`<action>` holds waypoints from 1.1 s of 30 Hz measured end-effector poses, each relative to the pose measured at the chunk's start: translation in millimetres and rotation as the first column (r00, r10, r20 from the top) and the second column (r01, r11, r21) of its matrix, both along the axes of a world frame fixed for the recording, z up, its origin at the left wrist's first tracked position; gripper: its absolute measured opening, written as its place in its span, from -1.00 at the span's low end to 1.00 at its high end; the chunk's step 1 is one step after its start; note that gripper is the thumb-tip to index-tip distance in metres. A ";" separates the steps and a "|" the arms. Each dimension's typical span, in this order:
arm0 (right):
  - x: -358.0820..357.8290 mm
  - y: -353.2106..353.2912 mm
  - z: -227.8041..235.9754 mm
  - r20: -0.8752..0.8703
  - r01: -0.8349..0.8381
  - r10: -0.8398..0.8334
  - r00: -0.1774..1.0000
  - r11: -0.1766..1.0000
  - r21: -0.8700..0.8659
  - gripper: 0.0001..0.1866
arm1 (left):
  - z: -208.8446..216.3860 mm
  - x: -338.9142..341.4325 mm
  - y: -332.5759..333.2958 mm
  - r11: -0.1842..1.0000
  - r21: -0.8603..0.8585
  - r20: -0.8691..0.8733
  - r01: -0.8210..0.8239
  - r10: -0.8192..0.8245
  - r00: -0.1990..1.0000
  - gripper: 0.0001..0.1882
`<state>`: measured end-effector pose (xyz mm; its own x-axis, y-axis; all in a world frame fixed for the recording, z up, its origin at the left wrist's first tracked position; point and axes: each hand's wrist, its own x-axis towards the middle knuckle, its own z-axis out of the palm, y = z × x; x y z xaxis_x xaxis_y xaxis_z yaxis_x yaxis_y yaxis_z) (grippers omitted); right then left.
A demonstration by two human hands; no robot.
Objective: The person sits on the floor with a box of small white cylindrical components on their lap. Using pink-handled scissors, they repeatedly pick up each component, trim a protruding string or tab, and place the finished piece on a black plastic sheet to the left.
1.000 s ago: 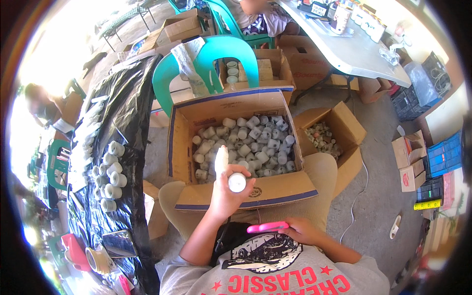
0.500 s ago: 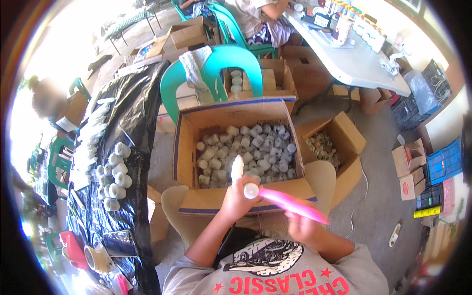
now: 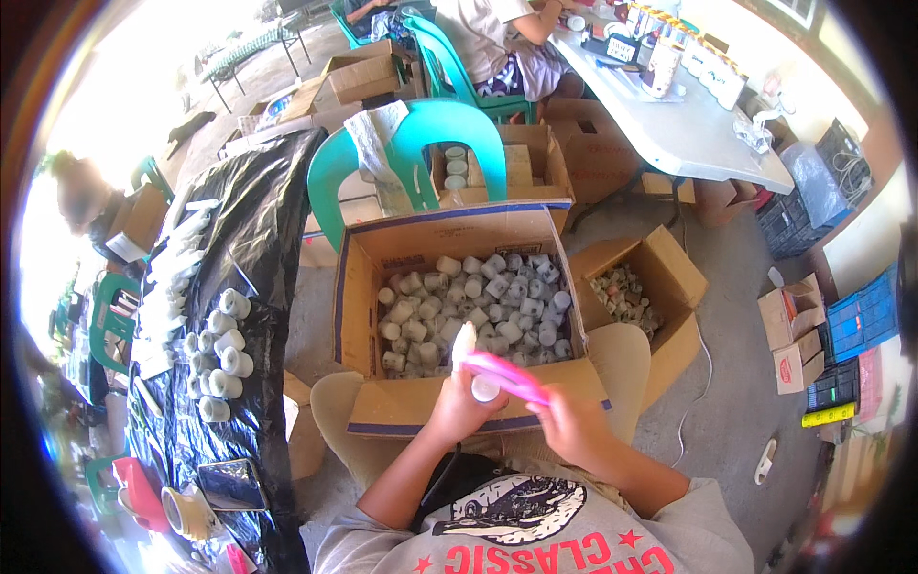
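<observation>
My left hand (image 3: 457,411) is closed around a small white cylinder (image 3: 485,388), its round end facing up. A white, narrow shape (image 3: 463,348) sticks up from that hand; I cannot tell whether it is a wrapped finger or a held piece. My right hand (image 3: 571,418) grips a long, flat pink tool (image 3: 512,376), kind unclear. Its far end reaches across, just above the cylinder and against the white shape. Both hands are over the near flap of a large cardboard box (image 3: 440,234), which holds many small whitish cylinders (image 3: 469,304).
To the left, a table under black plastic (image 3: 258,277) bears more whitish cylinders (image 3: 227,356) and a phone (image 3: 232,485). A smaller carton (image 3: 669,268) of scraps stands at the right. Beyond are a green chair (image 3: 478,143), a grey table (image 3: 708,143) and a seated person.
My right hand has moved up and left, carrying the pink tool from beside the cylinder to the white shape. My left hand has lowered slightly.
</observation>
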<state>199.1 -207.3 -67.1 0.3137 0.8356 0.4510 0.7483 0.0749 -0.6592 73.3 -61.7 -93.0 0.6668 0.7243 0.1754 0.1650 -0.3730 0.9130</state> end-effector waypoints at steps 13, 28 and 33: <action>28.8 16.0 7.4 -0.697 -0.235 0.403 0.594 0.915 0.329 -0.69 | 6.0 -8.7 5.0 0.830 -0.558 0.344 0.015 0.215 0.914 -0.48; -2.8 1.9 -48.1 -0.991 -0.099 0.051 -0.123 0.993 0.064 -0.49 | -28.1 -29.0 23.1 0.155 -0.949 0.314 0.273 0.428 0.848 -0.36; 13.2 -13.4 -38.6 -0.809 -0.411 -0.055 -0.585 0.880 0.237 -0.54 | -32.9 -27.6 24.7 0.101 -0.936 0.342 0.338 0.494 0.799 -0.31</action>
